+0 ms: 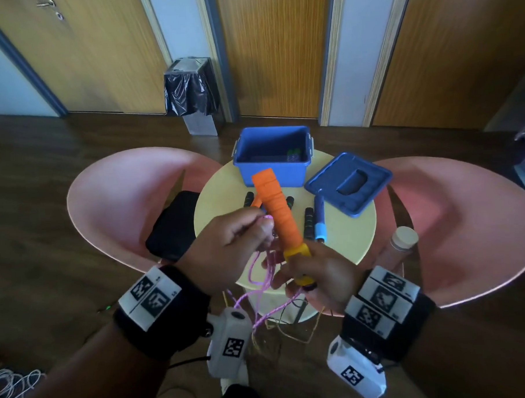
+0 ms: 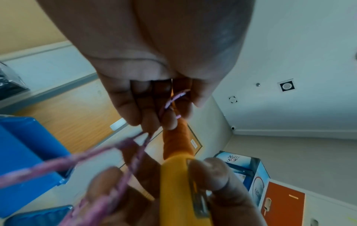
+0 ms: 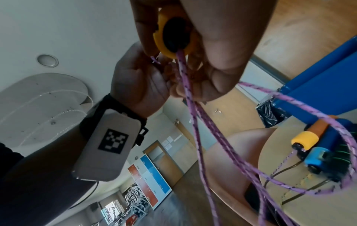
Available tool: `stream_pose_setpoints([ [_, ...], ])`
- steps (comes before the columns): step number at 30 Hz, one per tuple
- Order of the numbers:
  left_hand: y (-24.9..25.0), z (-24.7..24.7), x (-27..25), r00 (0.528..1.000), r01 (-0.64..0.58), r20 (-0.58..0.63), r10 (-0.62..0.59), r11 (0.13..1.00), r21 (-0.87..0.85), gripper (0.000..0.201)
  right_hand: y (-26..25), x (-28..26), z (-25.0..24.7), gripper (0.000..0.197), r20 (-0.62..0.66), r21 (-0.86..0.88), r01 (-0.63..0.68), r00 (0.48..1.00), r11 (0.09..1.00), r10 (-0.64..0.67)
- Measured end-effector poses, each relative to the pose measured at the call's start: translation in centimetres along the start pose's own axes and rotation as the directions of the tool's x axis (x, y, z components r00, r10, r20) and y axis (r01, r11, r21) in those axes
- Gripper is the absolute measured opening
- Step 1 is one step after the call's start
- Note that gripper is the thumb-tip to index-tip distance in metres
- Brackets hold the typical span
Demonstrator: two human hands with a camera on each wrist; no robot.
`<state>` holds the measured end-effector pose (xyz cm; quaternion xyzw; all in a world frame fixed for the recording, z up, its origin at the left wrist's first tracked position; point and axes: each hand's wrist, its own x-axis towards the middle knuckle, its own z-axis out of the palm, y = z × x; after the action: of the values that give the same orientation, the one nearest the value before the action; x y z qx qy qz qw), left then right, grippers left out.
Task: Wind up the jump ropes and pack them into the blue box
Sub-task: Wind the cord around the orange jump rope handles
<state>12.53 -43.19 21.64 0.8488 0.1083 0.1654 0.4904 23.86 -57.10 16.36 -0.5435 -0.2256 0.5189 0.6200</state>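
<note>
Right hand (image 1: 316,277) clamped around the yellow end of the orange handle (image 1: 278,210), handle pointing up and away. Left hand (image 1: 227,251) pinches the purple rope (image 1: 258,277) against the handle, just above the right hand. Rope loops hang down between both hands. Blue box (image 1: 271,154) sits open at the far side of the round table (image 1: 347,240), lid (image 1: 349,183) beside it. More handles (image 1: 309,224) lie on the table between box and hands.

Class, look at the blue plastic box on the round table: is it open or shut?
Open. The blue plastic box has no cover on it; its blue lid lies flat on the round table beside it.
</note>
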Motion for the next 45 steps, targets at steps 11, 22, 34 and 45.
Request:
stream_pose_setpoints([
  [11,-13.8,0.2,-2.4,0.923,0.368,-0.142,-0.358,0.928,0.05,0.011,-4.9,-1.2,-0.2,0.002,-0.063,0.089,0.169,0.985,0.982,-0.164],
  [22,-18.1,6.1,-4.4,0.735,0.453,0.341,-0.586,0.799,0.396,0.01,-8.6,-2.4,0.5,0.012,-0.01,0.241,0.265,0.963,0.934,-0.271],
  [34,-19.9,8.0,-6.2,0.774,0.461,0.307,-0.553,0.826,0.325,0.049,-9.1,-2.4,-0.5,0.041,0.051,0.389,0.298,0.938,0.871,-0.344],
  [45,-18.6,7.4,-3.8,0.775,0.477,0.246,-0.582,0.794,0.376,0.034,-9.3,-2.5,-1.6,0.016,-0.035,0.269,0.376,0.924,0.887,-0.381],
])
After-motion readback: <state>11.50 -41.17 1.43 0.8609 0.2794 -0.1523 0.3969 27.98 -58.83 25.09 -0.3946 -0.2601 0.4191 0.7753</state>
